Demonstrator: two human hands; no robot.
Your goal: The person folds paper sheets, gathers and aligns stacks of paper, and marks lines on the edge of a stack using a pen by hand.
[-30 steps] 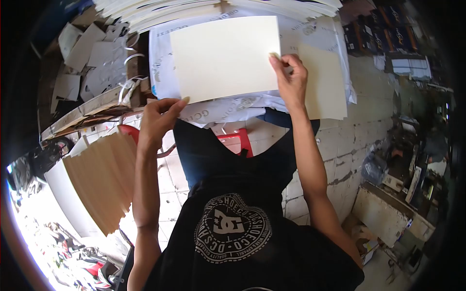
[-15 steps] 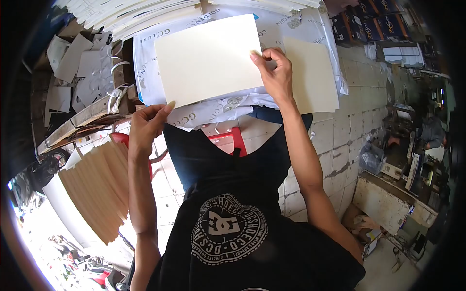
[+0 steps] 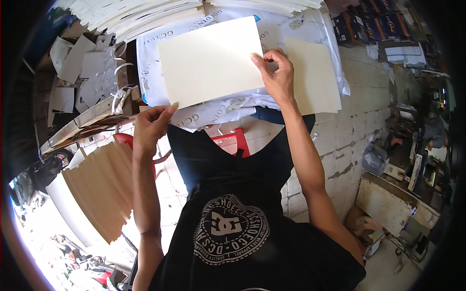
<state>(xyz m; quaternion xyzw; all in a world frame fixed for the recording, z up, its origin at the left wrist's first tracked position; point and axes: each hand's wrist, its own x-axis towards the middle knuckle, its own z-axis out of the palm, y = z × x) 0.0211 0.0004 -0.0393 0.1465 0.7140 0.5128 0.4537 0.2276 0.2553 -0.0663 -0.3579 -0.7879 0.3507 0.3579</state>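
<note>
A cream rectangular sheet of paper or thin card (image 3: 211,60) lies tilted over white printed wrapping paper (image 3: 150,80) in front of me. My left hand (image 3: 155,123) pinches its near left corner between thumb and fingers. At the right edge my right hand (image 3: 276,72) has its thumb on top of the sheet and its fingers curled at the edge. More cream sheets (image 3: 315,77) lie to the right, partly behind my right wrist. Whether one sheet or several are between my fingers is hard to see.
Stacked pale sheets (image 3: 145,17) line the far side. A wooden ledge (image 3: 90,119) with paper scraps (image 3: 80,60) is at the left, above a tan stack (image 3: 99,189). Below sits a red stool (image 3: 240,140). Boxes (image 3: 386,26) and a cluttered bench (image 3: 393,203) stand right.
Both hands keep their grip on the sheet. The whole view has shifted slightly, with the sheet and hands appearing a little further right and lower.
</note>
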